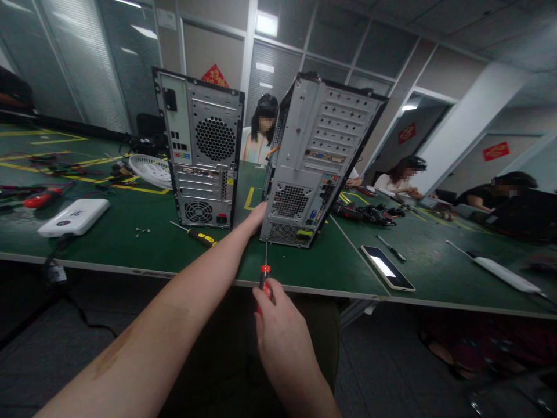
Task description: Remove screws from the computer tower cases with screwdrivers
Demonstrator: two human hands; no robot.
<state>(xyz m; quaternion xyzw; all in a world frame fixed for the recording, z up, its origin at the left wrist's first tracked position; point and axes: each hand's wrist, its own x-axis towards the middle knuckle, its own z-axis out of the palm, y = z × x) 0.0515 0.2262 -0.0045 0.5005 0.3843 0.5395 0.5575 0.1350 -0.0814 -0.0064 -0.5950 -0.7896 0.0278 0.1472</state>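
Note:
My right hand (281,325) is wrapped round the red and dark handle of a screwdriver (265,273). Its thin shaft points away from me, with the tip at the bottom left edge of the right computer case (291,200). That case stands slightly tilted, its back panel with ports and vents facing me. My left hand (260,213) reaches to the left side of this case, which hides the fingers. A second computer case (204,191) stands upright to the left. Between the left case and my forearm lies a yellow and black screwdriver (200,237).
Small screws (143,231) and a white power bank (75,217) with a cable lie on the green table (108,249) at left. A white basket (150,168) is behind. To the right are a phone (386,267), a thin screwdriver (391,248) and a white tool (500,273). Several people sit beyond.

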